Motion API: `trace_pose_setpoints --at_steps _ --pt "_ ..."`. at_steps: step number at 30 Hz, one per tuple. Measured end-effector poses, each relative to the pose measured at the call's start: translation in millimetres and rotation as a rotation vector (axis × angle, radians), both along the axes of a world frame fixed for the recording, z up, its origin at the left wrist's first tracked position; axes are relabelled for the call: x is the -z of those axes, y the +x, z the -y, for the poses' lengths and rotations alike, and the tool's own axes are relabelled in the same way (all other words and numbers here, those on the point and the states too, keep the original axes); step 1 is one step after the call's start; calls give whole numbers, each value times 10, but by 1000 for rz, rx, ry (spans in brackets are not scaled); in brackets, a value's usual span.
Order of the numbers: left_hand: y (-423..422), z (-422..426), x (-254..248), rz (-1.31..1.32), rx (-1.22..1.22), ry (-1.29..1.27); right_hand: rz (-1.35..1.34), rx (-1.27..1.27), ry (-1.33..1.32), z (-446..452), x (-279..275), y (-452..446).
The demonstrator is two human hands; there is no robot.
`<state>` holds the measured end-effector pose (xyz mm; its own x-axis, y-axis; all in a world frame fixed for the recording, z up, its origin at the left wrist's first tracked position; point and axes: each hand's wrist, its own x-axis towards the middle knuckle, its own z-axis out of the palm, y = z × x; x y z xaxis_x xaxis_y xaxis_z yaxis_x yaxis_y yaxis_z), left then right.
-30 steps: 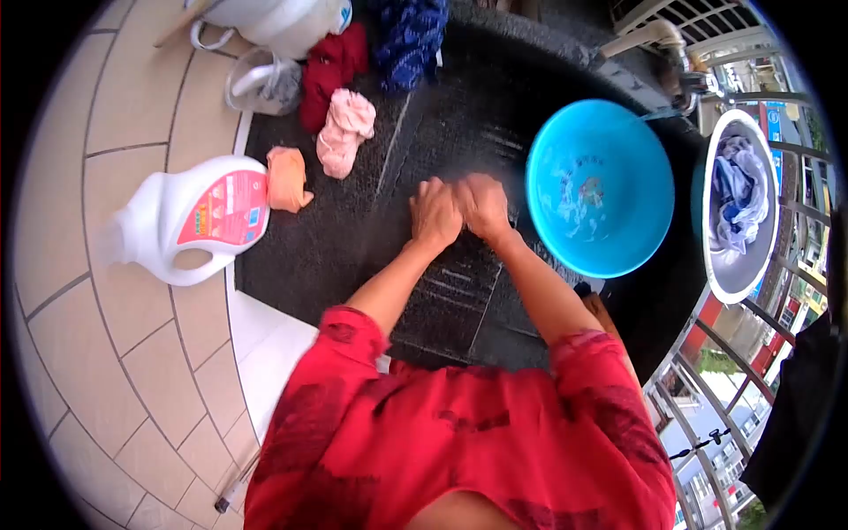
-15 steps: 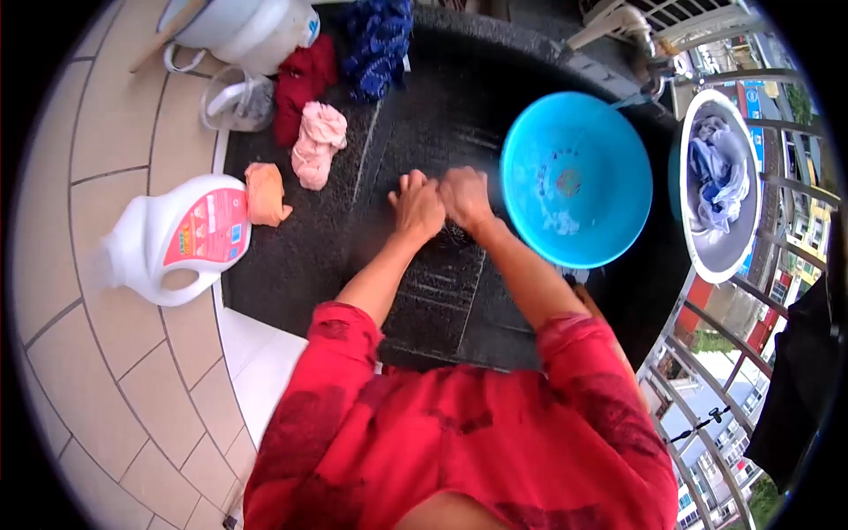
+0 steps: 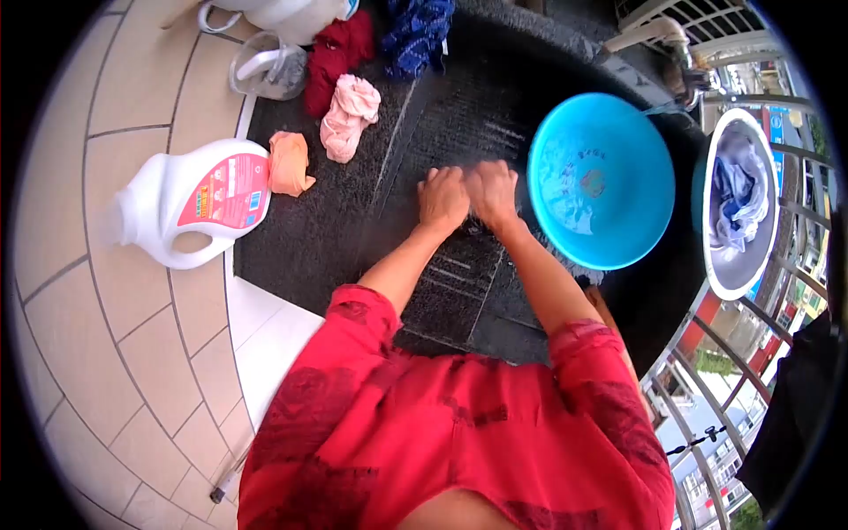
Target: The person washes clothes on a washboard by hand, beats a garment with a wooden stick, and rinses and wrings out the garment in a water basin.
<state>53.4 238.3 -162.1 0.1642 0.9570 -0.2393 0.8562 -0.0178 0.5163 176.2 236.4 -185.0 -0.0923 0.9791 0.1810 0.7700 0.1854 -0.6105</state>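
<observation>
My left hand (image 3: 443, 200) and my right hand (image 3: 493, 194) are side by side over the black stone washing slab (image 3: 424, 309), thumbs nearly meeting. Both have their fingers curled down. Whatever they grip is hidden under them or blends with the dark, wet surface. Just right of my right hand stands a blue basin (image 3: 649, 199) with water and a little foam. To the left lie a wrung pink cloth (image 3: 347, 124) and a small orange cloth (image 3: 288, 164), both apart from my hands.
A white detergent bottle (image 3: 168, 208) lies on the left tiles (image 3: 132, 327). Dark red cloth (image 3: 334, 66), blue patterned cloth (image 3: 415, 35) and a clear plastic scoop (image 3: 274, 75) sit at the back. At right are a tap (image 3: 693, 79) and a white-rimmed basin (image 3: 751, 276) holding laundry.
The whole view has shifted, so the basins, bottle and cloths appear farther right. My hands, overlapping more before, are now side by side with knuckles pointing forward.
</observation>
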Motion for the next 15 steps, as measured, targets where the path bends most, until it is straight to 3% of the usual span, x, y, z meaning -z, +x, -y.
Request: trace_pose_setpoints --at_steps 1,3,5,7,8,11,15 --pt "26 -5 -64 7 -6 22 126 77 -122 -114 -14 2" --pt "12 166 -229 8 -89 96 -98 369 -197 53 -171 -93" --pt "-162 517 -502 -35 -14 18 -345 388 -400 357 -234 -39" --pt "-238 811 -825 8 53 -52 -593 212 -247 704 -523 7" --pt "-239 954 -849 57 70 9 -552 163 -162 888 -716 -24" --pt "-260 1261 -567 144 203 208 -405 171 24 1405 -832 -282" --pt "-393 998 -152 231 441 316 -455 174 -14 1265 -647 -276"
